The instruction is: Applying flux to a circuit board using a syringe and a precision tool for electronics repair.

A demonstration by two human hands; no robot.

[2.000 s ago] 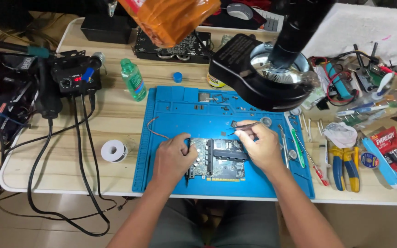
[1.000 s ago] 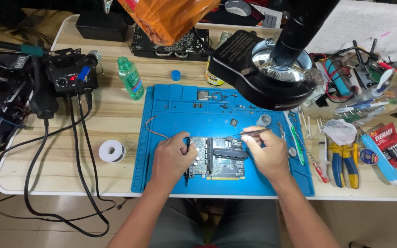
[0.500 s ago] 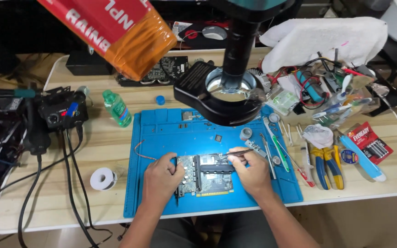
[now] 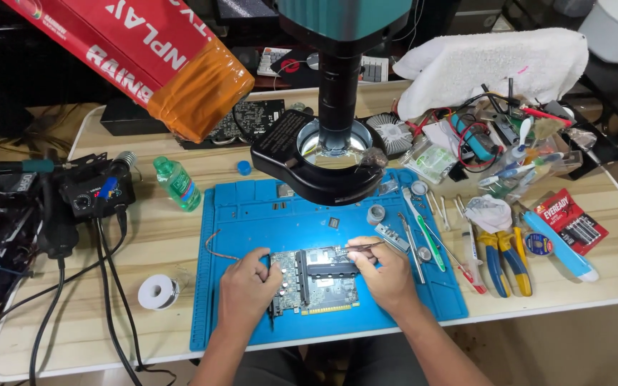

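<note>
Messy wooden desk (image 4: pixel 144 243), blue mat (image 4: pixel 252 214) in front. We've got our left hand (image 4: pixel 247 292) clamped around the circuit board (image 4: pixel 321 281) lying on the mat, right hand (image 4: pixel 386 275) pinching tweezers (image 4: pixel 363 246) over its top edge.

view tilted up; right hand (image 4: pixel 388 275) tweezers (image 4: pixel 363 246) shifted to board (image 4: pixel 320 279) top edge.

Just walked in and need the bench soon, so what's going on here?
A person is working on a circuit board lying on a blue mat. The left hand steadies the board's left edge, while the right hand holds tweezers with the tips at the board's top edge. A ring-light microscope hangs just beyond it, with hand tools to the right.
</note>
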